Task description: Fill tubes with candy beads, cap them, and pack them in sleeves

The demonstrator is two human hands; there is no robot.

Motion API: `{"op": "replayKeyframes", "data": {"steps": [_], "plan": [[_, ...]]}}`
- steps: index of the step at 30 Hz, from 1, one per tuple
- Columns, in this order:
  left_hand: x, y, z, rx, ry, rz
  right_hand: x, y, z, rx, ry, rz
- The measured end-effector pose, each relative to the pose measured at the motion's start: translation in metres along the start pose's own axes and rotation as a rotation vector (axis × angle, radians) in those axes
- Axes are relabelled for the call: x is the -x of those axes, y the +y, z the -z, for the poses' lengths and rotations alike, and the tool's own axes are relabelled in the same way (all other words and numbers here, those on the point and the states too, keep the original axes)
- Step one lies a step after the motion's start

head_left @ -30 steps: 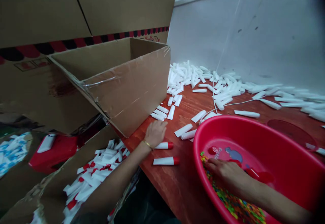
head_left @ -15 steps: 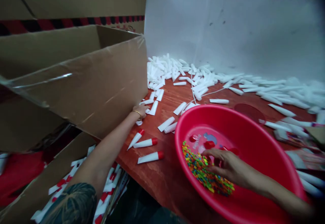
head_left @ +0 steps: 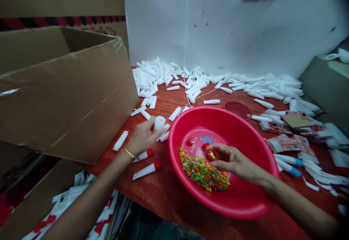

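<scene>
My left hand (head_left: 142, 135), with a gold bangle at its wrist, pinches a white plastic tube (head_left: 159, 123) whose round open end faces me. It is raised over the red-brown table, left of the red basin (head_left: 268, 153). Inside the basin my right hand (head_left: 234, 161) grips a small red cap (head_left: 212, 155) with a few coloured candies in it. Below that hand lies a heap of tiny multicoloured candies (head_left: 204, 174). Another red cap (head_left: 190, 142) rests on the basin floor. Beneath my left hand is a red-capped white tube (head_left: 145, 171).
A large cardboard box (head_left: 89, 98) stands at the left. Below it, an open carton holds red-capped tubes (head_left: 54, 214). White tubes (head_left: 155, 73) are heaped along the wall. Printed card packets (head_left: 294, 143) and blue-capped tubes (head_left: 290, 165) lie at the right.
My left hand has come back from beside the cardboard box with a white tube. My right hand now shows a red cap with candies in it. The view has turned right.
</scene>
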State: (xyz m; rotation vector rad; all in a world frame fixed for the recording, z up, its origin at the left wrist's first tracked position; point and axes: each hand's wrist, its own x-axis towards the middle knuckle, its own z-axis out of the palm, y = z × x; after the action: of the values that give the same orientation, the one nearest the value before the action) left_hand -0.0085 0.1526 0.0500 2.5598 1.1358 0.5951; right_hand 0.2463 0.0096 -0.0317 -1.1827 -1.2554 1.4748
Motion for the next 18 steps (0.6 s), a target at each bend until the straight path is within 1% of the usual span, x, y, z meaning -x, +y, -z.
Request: {"op": "replayKeyframes", "data": {"steps": [2,3,4,6,8,11,14,18], "plan": [[0.014,0.039,-0.01,0.127,-0.129,-0.101,0.001,-0.006,-0.001,-0.008,0.009,0.021],[0.019,0.055,-0.016,0.148,-0.181,-0.145,0.002,-0.008,-0.002,0.004,0.018,0.044],[0.023,0.067,-0.022,0.149,-0.217,-0.18,0.002,-0.009,-0.002,0.031,0.03,0.077],[0.027,0.082,-0.035,0.114,-0.26,-0.218,0.004,-0.011,-0.003,0.136,0.072,0.154],[0.028,0.088,-0.044,0.07,-0.288,-0.236,0.007,-0.01,-0.004,0.302,0.126,0.223],[0.028,0.09,-0.052,0.002,-0.326,-0.244,0.01,-0.007,-0.003,0.529,0.174,0.334],[0.03,0.092,-0.055,-0.107,-0.333,-0.215,0.012,-0.003,-0.002,0.65,0.181,0.444],[0.033,0.095,-0.057,-0.224,-0.326,-0.178,0.013,0.0,0.001,0.771,0.177,0.516]]}}
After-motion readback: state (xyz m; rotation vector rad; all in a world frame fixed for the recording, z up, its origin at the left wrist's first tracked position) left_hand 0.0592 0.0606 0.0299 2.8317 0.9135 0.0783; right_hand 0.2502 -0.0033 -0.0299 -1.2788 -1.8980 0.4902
